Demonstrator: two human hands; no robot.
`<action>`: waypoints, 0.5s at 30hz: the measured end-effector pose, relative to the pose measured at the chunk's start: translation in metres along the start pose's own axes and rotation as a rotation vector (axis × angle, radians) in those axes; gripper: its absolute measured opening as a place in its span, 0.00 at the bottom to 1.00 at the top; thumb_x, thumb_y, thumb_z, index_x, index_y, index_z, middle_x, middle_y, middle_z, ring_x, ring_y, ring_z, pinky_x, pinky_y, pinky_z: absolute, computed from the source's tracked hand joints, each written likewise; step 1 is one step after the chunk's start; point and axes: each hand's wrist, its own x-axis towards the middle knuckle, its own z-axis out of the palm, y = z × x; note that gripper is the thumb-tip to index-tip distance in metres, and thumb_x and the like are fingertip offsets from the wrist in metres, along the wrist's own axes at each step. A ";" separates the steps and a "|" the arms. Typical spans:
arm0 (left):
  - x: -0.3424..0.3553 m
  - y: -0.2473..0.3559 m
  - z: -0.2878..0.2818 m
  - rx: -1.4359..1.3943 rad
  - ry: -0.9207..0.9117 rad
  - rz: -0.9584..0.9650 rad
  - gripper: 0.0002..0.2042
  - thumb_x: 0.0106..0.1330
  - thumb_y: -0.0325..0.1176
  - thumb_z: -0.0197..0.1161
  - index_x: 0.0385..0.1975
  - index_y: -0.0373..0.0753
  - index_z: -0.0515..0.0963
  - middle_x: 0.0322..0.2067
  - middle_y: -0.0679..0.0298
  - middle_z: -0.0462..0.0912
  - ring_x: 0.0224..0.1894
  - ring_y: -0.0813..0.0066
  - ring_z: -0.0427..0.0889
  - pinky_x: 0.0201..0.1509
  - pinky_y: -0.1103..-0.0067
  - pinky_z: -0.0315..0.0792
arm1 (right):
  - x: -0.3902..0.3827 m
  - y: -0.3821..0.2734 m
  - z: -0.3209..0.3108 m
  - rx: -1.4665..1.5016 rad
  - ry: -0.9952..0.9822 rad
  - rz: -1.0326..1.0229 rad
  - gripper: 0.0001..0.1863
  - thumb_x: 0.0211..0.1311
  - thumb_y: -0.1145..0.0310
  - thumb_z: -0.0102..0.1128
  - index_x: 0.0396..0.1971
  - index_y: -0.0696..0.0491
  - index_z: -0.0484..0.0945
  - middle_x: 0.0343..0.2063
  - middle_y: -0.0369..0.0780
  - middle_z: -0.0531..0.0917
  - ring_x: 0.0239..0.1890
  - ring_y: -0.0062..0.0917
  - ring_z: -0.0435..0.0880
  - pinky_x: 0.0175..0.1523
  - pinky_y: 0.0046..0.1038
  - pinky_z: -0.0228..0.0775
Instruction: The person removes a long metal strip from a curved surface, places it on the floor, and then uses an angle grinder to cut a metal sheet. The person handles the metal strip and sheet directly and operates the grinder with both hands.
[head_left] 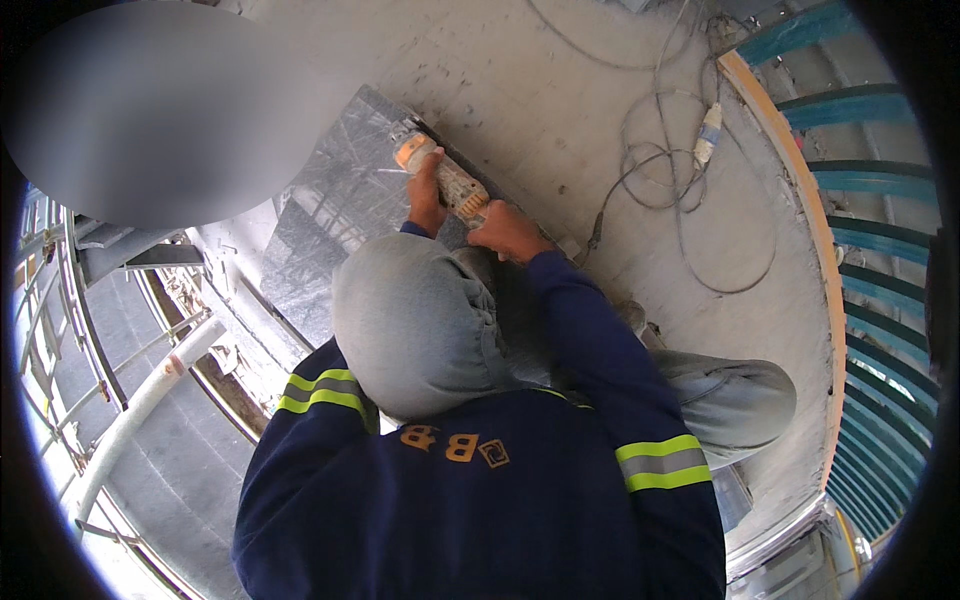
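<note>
A dusty orange-and-grey angle grinder (461, 190) lies slantwise across my two hands, its head toward the far left. My left hand (427, 197) is closed round the body close behind the head. Farther back, my right hand (508, 234) grips the rear end. Under the grinder's head is the edge of a dark, polished stone slab (330, 190) with whitish dust and scratches on it. The disc is too small to make out, and I cannot tell whether it touches the stone. My bent knee in grey trousers (410, 320) rises beside the slab.
A loose grey cable (690, 180) coils on the dusty floor (560, 120) to the right, with a plug connector (707, 137) on it. Teal bars (870, 180) behind an orange edge line the right side. A pale pipe (150, 415) and metal framing stand at left. The upper left is blurred.
</note>
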 end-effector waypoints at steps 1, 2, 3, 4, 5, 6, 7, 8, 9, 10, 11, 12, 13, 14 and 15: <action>-0.003 0.000 0.001 -0.006 0.001 -0.004 0.19 0.63 0.39 0.70 0.48 0.37 0.75 0.35 0.61 0.81 0.34 0.64 0.84 0.40 0.65 0.81 | -0.001 -0.001 0.001 -0.009 -0.005 -0.013 0.29 0.45 0.57 0.69 0.39 0.69 0.79 0.27 0.51 0.87 0.22 0.35 0.87 0.34 0.36 0.79; -0.006 0.001 0.001 -0.012 0.002 -0.008 0.19 0.63 0.39 0.70 0.48 0.37 0.75 0.35 0.61 0.81 0.35 0.64 0.84 0.40 0.65 0.81 | -0.003 -0.001 0.001 -0.019 -0.006 -0.009 0.29 0.46 0.56 0.69 0.40 0.68 0.80 0.29 0.51 0.87 0.25 0.37 0.88 0.37 0.37 0.80; -0.009 0.001 0.002 -0.003 0.029 -0.009 0.19 0.63 0.39 0.70 0.48 0.37 0.75 0.36 0.61 0.81 0.35 0.64 0.84 0.40 0.65 0.81 | -0.005 -0.001 0.000 -0.030 -0.007 -0.005 0.29 0.46 0.56 0.69 0.42 0.66 0.81 0.31 0.51 0.88 0.27 0.38 0.89 0.40 0.37 0.81; -0.011 0.002 0.004 0.004 0.055 -0.008 0.19 0.63 0.39 0.70 0.48 0.37 0.75 0.36 0.61 0.81 0.35 0.64 0.84 0.40 0.65 0.81 | -0.009 -0.005 -0.002 -0.041 -0.007 -0.003 0.30 0.46 0.55 0.69 0.43 0.65 0.81 0.33 0.51 0.88 0.30 0.39 0.90 0.43 0.38 0.81; -0.012 0.003 0.004 0.012 0.081 -0.008 0.19 0.63 0.39 0.70 0.48 0.37 0.75 0.36 0.61 0.81 0.35 0.64 0.84 0.41 0.65 0.81 | -0.011 -0.007 -0.003 -0.047 -0.011 0.019 0.30 0.46 0.55 0.69 0.43 0.65 0.81 0.34 0.51 0.88 0.32 0.40 0.90 0.44 0.38 0.81; -0.015 0.004 0.004 0.013 0.078 -0.008 0.19 0.62 0.39 0.71 0.48 0.37 0.75 0.36 0.61 0.81 0.36 0.64 0.84 0.41 0.65 0.81 | -0.013 -0.009 -0.003 -0.054 -0.015 0.041 0.30 0.47 0.55 0.69 0.44 0.65 0.81 0.35 0.52 0.88 0.34 0.41 0.90 0.45 0.39 0.81; -0.015 0.005 0.004 0.014 0.071 -0.007 0.19 0.62 0.38 0.71 0.48 0.37 0.75 0.36 0.61 0.81 0.36 0.64 0.84 0.41 0.65 0.81 | -0.014 -0.010 -0.004 -0.061 -0.015 0.063 0.30 0.47 0.55 0.68 0.44 0.64 0.81 0.37 0.53 0.88 0.36 0.42 0.90 0.46 0.39 0.80; -0.015 0.004 0.004 0.015 0.064 -0.007 0.19 0.62 0.38 0.71 0.48 0.37 0.75 0.36 0.61 0.81 0.36 0.64 0.84 0.41 0.65 0.81 | -0.012 -0.005 -0.001 -0.073 0.023 0.033 0.29 0.46 0.56 0.69 0.42 0.66 0.81 0.34 0.53 0.87 0.31 0.40 0.89 0.42 0.38 0.80; -0.015 0.004 0.005 0.002 0.048 -0.005 0.19 0.62 0.38 0.71 0.48 0.37 0.75 0.36 0.61 0.81 0.36 0.64 0.84 0.42 0.65 0.81 | -0.008 0.002 0.004 -0.084 0.060 0.003 0.29 0.46 0.56 0.69 0.40 0.67 0.80 0.31 0.52 0.87 0.27 0.38 0.88 0.37 0.36 0.79; -0.013 0.003 0.002 -0.008 0.035 -0.002 0.19 0.62 0.38 0.71 0.49 0.37 0.75 0.36 0.61 0.81 0.36 0.65 0.84 0.42 0.66 0.81 | -0.008 0.002 0.006 -0.092 0.096 -0.028 0.28 0.45 0.57 0.69 0.39 0.69 0.80 0.28 0.52 0.86 0.22 0.35 0.87 0.33 0.35 0.79; -0.011 0.002 0.000 -0.018 0.021 0.000 0.19 0.62 0.38 0.71 0.49 0.37 0.75 0.36 0.62 0.81 0.36 0.65 0.84 0.42 0.66 0.81 | -0.007 0.002 0.005 -0.070 0.068 -0.036 0.28 0.45 0.57 0.70 0.38 0.68 0.80 0.28 0.52 0.86 0.22 0.35 0.87 0.33 0.35 0.79; -0.009 0.000 -0.003 -0.021 0.017 0.002 0.19 0.63 0.38 0.70 0.49 0.37 0.75 0.36 0.62 0.81 0.37 0.65 0.84 0.42 0.66 0.80 | -0.006 0.003 0.004 -0.046 0.041 -0.043 0.28 0.45 0.57 0.70 0.38 0.68 0.80 0.28 0.52 0.86 0.22 0.35 0.87 0.33 0.35 0.79; -0.007 0.000 -0.003 -0.021 0.010 0.002 0.19 0.63 0.38 0.70 0.49 0.37 0.75 0.36 0.62 0.81 0.37 0.65 0.84 0.42 0.66 0.80 | -0.005 0.003 0.003 -0.019 0.017 -0.051 0.28 0.46 0.57 0.70 0.38 0.67 0.80 0.28 0.52 0.86 0.22 0.35 0.87 0.33 0.35 0.79; -0.005 -0.001 -0.003 -0.021 0.002 0.003 0.19 0.63 0.38 0.70 0.49 0.37 0.75 0.36 0.62 0.81 0.37 0.65 0.84 0.42 0.67 0.80 | -0.003 0.006 0.004 -0.025 0.032 -0.054 0.27 0.46 0.57 0.70 0.38 0.67 0.80 0.28 0.52 0.87 0.22 0.35 0.87 0.33 0.35 0.79; -0.004 -0.003 -0.003 -0.014 0.006 0.011 0.19 0.63 0.38 0.70 0.49 0.37 0.75 0.36 0.62 0.81 0.37 0.65 0.84 0.42 0.66 0.80 | -0.002 0.008 0.004 -0.030 0.047 -0.056 0.27 0.46 0.57 0.70 0.38 0.66 0.80 0.28 0.52 0.87 0.22 0.35 0.87 0.33 0.35 0.79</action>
